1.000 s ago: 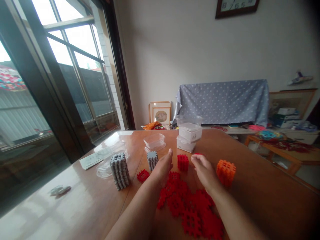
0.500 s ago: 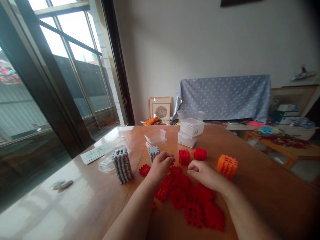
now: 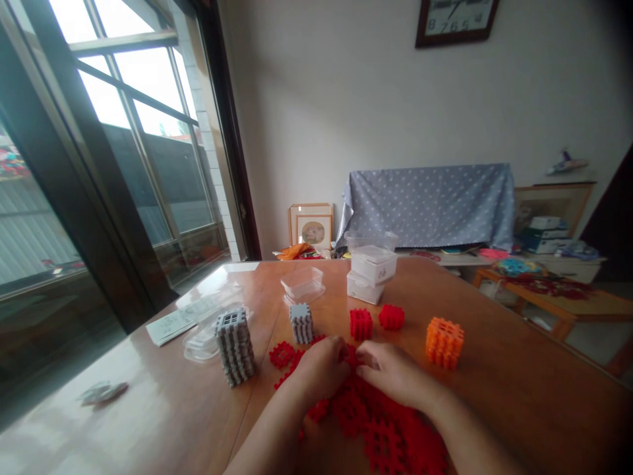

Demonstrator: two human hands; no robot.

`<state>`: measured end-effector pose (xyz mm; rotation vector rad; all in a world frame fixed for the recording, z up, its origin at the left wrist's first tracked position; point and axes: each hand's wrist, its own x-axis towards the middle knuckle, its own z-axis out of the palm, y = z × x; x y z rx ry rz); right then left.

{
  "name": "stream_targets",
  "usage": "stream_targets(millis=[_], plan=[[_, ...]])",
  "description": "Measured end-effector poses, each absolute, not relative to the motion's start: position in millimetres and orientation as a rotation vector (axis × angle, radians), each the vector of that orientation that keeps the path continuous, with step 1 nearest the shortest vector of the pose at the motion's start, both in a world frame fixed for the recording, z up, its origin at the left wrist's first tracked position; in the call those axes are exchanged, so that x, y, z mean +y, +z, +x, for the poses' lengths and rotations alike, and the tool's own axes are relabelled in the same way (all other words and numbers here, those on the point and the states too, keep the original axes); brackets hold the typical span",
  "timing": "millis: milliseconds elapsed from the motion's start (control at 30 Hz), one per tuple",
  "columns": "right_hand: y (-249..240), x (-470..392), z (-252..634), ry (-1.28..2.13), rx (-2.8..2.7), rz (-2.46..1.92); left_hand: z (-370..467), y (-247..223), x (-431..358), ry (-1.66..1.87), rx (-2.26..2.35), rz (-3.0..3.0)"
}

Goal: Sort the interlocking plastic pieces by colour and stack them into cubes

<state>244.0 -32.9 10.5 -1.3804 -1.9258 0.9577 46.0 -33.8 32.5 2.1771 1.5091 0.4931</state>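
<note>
Red plastic interlocking square tiles [image 3: 383, 443] with notched edges lie in a loose pile under my hands. At the pile's far side, my left hand [image 3: 324, 366] has its fingers curled round the edge of a red interlocking tile [image 3: 352, 356]. Opposite it, my right hand [image 3: 390, 373] is closed on the same tile with thumb and fingers. The fingertips are partly hidden. One red tile [image 3: 281, 354] lies flat to the left of my left hand. Beyond the hands stand two red tile stacks [image 3: 361, 323] [image 3: 392, 316].
A tall grey stack [image 3: 235, 346] and a shorter grey stack [image 3: 301, 323] stand left; an orange stack [image 3: 445, 343] stands right. Clear plastic containers [image 3: 302, 282] and white lidded boxes [image 3: 366, 287] are at the back. Papers [image 3: 171, 326] and a small packet [image 3: 103, 393] lie left.
My hands have come down and closer together over the red pile, and now meet at a red tile. The view has tilted up, bringing a wall clock into sight.
</note>
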Motion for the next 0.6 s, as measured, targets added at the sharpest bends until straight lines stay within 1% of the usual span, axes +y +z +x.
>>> stream_targets(millis=[133,333,600], plan=[[18.5,-35.7,266.4,0.874,-2.043,-1.489,44.4,32.9,-34.0,0.531,1.539,2.269],[15.7,-38.5,301.2,0.864,-2.111,-1.616,43.6,24.5,-33.6,0.499,1.472,2.354],[2.6,-6.1,289.4,0.497,-1.821,-1.547,44.9,27.7,-32.4,0.475,1.5,2.365]])
